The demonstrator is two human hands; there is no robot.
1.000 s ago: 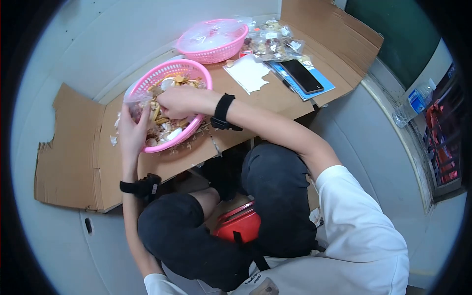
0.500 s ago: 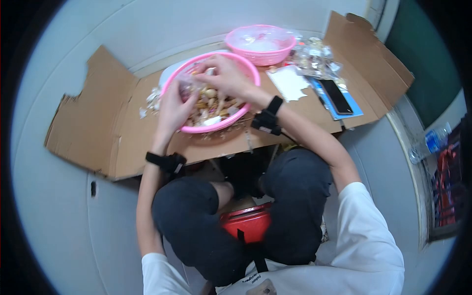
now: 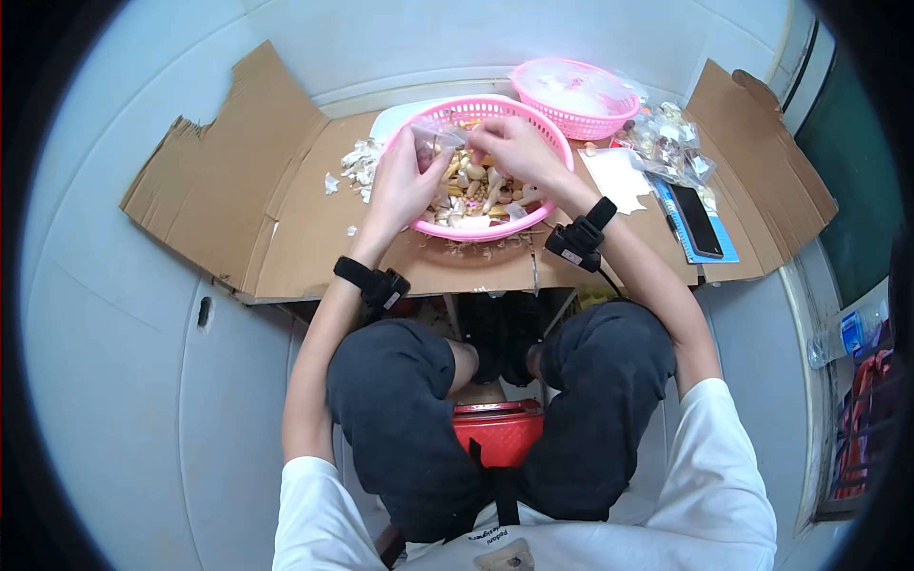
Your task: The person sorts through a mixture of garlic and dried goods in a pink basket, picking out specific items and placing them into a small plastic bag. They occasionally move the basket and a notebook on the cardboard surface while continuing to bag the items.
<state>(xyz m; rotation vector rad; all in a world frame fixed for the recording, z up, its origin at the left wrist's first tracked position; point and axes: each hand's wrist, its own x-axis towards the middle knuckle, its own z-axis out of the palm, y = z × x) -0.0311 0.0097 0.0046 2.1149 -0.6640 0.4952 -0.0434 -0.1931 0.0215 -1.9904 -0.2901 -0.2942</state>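
My left hand is closed around a small clear plastic bag with something reddish-brown inside, held over the near left part of a pink basket. At the bag's upper right edge, the fingertips of my right hand are pinched together on the plastic. Below both hands, the pink basket holds a mix of pale, yellow and brown pieces that look like dried foods, along with a few white bits. The exact kinds are too small to make out. Both wrists wear black straps with small devices.
The basket stands on opened-out cardboard with raised side flaps. White scraps lie left of it. Behind to the right are a second pink basket with clear plastic, filled clear packets, white paper and a phone on a blue booklet.
The camera view has shifted, so the table and baskets appear farther right and slightly higher. Both hands stay over the basket with the bag; my right fingertips have come down along its edge.
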